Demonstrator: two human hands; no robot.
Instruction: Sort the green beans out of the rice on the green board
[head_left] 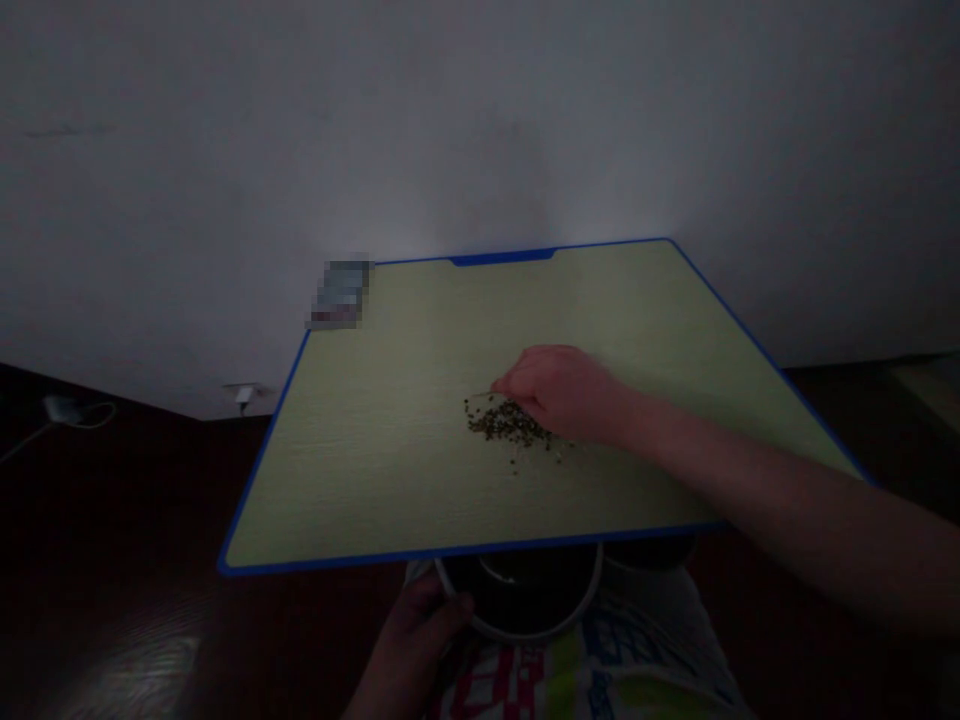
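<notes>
A small heap of dark seed-like grains (510,424) lies on the pale yellow-green tabletop (375,450). Above its right side is my right hand (562,390), fingers closed in a pinch. A thin pale line, perhaps a stem, shows at the fingertips; what they hold is too small to make out. Below the table's near edge, my left hand (427,620) grips the rim of a dark round bowl (525,615), thumb over the edge. The bowl sits at my lap, partly under the tabletop, and its contents are too dark to tell.
The table has a blue edge (337,562) and stands close to a grey wall (480,130). A blurred-out flat item (341,293) lies at its far left corner. A plug (244,396) sits low on the wall, and a white cable (94,415) lies at left. Printed cloth (585,670) covers my lap.
</notes>
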